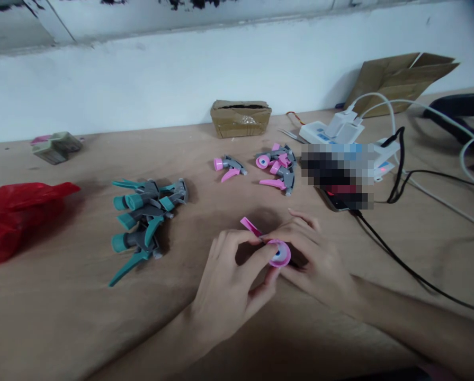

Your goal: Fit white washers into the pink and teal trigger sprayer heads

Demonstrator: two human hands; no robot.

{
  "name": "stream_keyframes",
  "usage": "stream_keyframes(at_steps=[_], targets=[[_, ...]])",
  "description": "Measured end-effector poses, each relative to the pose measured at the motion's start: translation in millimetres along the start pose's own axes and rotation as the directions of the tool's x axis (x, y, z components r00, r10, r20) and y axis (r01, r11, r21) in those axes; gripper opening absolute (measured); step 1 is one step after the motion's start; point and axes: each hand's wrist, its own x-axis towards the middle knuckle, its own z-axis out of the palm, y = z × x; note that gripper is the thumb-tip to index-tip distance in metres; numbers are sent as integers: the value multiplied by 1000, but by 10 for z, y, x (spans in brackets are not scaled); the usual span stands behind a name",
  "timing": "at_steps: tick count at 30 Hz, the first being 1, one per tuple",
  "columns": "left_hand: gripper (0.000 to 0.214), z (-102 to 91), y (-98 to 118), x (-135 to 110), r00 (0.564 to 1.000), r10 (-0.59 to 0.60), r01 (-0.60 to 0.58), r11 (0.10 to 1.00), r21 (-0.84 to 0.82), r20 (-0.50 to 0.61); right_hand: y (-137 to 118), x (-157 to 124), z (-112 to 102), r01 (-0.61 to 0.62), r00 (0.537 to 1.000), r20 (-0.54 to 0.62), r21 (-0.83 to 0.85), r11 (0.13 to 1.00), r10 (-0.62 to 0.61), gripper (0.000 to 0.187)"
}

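Note:
Between my two hands is a pink and grey trigger sprayer head (285, 255), its round pink collar turned up toward me. My left hand (237, 275) is closed on it, the thumb pressing at the white insert inside the collar. From the other side my right hand (314, 254) grips the sprayer body, which its fingers mostly hide. The pink trigger pokes out past the fingertips. Beyond lies a single pink sprayer head (231, 165), beside a small pile of pink sprayer heads (280, 164). To the left sits a group of teal and grey sprayer heads (141, 209).
A red plastic bag (22, 217) lies at far left, with bundled pieces (56, 147) behind it. Against the wall stand a small cardboard box (240, 119) and a larger carton (395, 82). On the right, a power strip (316, 132), a blurred-out phone (336, 201) and cables (395, 264) spread out.

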Motion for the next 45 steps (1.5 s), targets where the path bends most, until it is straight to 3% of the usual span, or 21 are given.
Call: stream_keyframes(at_steps=[7, 22, 26, 30, 36, 45], targets=[[30, 18, 3, -58, 991, 45, -46, 999, -2, -125, 9, -13, -1, 23, 999, 27, -13, 1000, -23, 22], [12, -55, -44, 34, 994, 101, -105, 990, 97, 52, 48, -68, 20, 117, 991, 57, 3, 993, -117, 27], [26, -31, -104, -9, 992, 125, -125, 992, 11, -30, 17, -29, 1, 43, 999, 21, 13, 999, -43, 28], [25, -18, -109, -44, 983, 113, -115, 993, -7, -144, -4, -7, -11, 11, 1000, 5, 18, 1000, -11, 33], [23, -26, -62, -19, 985, 162, -159, 986, 40, -66, 11, -21, 9, 33, 999, -18, 14, 999, -33, 25], [22, -54, -62, 32, 985, 165, -156, 976, 150, -47, 1, -27, 20, 51, 998, -41, 27, 998, -50, 23]])
